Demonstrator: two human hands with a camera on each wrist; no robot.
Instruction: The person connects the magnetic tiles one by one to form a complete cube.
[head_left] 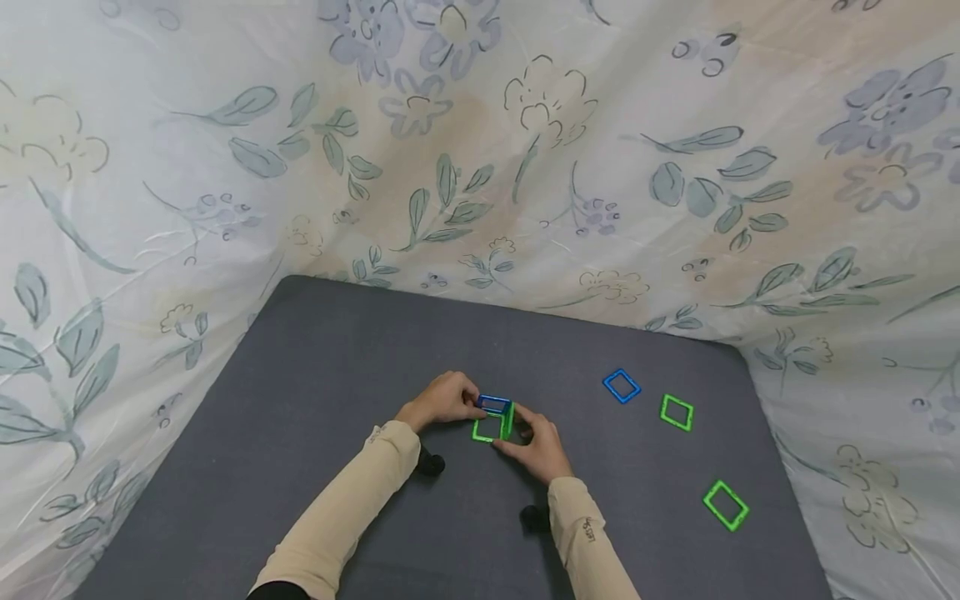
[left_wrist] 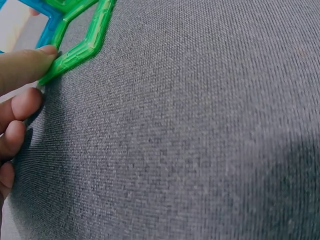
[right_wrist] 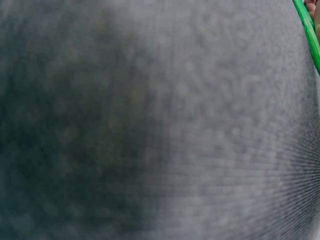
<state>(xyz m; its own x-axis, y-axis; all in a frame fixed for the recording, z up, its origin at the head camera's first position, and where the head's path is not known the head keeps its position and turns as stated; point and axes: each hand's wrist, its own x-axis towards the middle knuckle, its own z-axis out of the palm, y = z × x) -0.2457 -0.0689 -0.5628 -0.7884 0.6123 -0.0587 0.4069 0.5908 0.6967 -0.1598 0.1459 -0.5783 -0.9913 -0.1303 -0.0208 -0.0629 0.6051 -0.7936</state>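
Several square frame-like magnetic tiles stand joined between the two hands in the head view. A green tile [head_left: 484,439] lies flat on the table, a second green tile [head_left: 507,423] rises at its right side, and a blue tile [head_left: 491,397] is at the back. The left hand [head_left: 444,397] pinches the blue tile's left side, its thumb near the flat green tile's corner. From the right, the right hand [head_left: 542,450] holds the green tiles between thumb and fingers. In the left wrist view the thumb touches the green tile [left_wrist: 92,42] where it meets the blue one [left_wrist: 50,27]. The right wrist view catches only a green edge [right_wrist: 308,34].
Towards the table's right side lie a loose blue tile [head_left: 622,386] and two loose green tiles, one farther back [head_left: 677,412] and one nearer [head_left: 726,505]. The dark grey table [head_left: 337,358] has flower-patterned cloth [head_left: 465,225] behind it and at both sides.
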